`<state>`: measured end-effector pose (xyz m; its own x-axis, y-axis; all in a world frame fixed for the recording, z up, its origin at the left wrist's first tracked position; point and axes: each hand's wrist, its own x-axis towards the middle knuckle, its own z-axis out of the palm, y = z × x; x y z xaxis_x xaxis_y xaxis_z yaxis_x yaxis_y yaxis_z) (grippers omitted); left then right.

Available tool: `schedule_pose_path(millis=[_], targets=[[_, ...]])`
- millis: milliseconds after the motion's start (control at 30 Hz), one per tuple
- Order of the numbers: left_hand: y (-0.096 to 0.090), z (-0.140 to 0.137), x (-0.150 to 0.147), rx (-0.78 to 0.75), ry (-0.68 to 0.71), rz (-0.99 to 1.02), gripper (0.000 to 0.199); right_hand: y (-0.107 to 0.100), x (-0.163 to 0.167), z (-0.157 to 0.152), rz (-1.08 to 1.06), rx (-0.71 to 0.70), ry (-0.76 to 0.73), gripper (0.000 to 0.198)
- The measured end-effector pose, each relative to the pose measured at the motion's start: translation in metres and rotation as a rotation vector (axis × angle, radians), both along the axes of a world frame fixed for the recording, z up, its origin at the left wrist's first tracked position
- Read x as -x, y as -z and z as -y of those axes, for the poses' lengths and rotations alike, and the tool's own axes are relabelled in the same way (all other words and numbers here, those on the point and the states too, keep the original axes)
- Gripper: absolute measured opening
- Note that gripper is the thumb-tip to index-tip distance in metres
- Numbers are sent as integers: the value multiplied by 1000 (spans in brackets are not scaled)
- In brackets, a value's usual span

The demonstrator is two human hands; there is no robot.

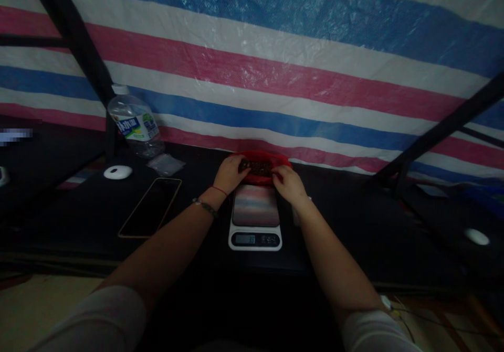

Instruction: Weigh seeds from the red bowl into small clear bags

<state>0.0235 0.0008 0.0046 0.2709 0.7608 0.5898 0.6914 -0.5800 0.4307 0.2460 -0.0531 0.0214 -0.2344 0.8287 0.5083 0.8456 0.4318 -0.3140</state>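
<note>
A red plastic bag [280, 159] lies open against the striped sheet, with small dark brown pieces [258, 167] inside; what they are I cannot make out. My left hand [231, 173] is closed on the left side of the bag's rim, its fingertips close to the pieces. On the right side, my right hand [289, 184] grips the rim with bent fingers. Just in front of the bag, between my forearms, sits a white kitchen scale [255, 208] with a shiny plate and a lit display. Neither hand touches the scale.
To the left are a phone [151, 208], a white oval object [117, 172], a small clear plastic bag [167, 164] and a clear plastic bottle [136, 126]. A striped sheet [275, 68] hangs behind the black table [338, 226]. A white mouse-like object [477, 236] lies far right.
</note>
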Motion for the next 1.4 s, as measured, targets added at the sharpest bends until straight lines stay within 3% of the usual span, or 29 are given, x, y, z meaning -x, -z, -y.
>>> schedule_pose_path(millis=[233, 367, 567, 700, 900, 1000, 1167, 1400], targets=[[1, -4, -10, -26, -26, -22, 52, -6, 2, 3, 42, 57, -11, 26], [2, -7, -12, -50, 19, -88, 37, -9, 2, 4, 59, 73, -15, 27], [2, -4, -10, -140, 128, -136, 34, -21, 2, 10, 64, 91, -29, 22], [-2, -1, -6, -183, 164, -158, 34, -33, 4, 18, 148, 262, -32, 15], [-13, 9, 2, -149, 111, -73, 46, -40, 3, 27, 176, 504, -30, 32], [-22, 19, 6, -134, 246, -44, 52, -39, -2, 27, 168, 612, -74, 35], [-35, 38, 5, 15, 552, -110, 38, -37, -16, 26, 170, 954, -306, 42], [-32, 49, -7, 245, 658, -172, 30, -36, -28, 24, 161, 1118, -314, 49]])
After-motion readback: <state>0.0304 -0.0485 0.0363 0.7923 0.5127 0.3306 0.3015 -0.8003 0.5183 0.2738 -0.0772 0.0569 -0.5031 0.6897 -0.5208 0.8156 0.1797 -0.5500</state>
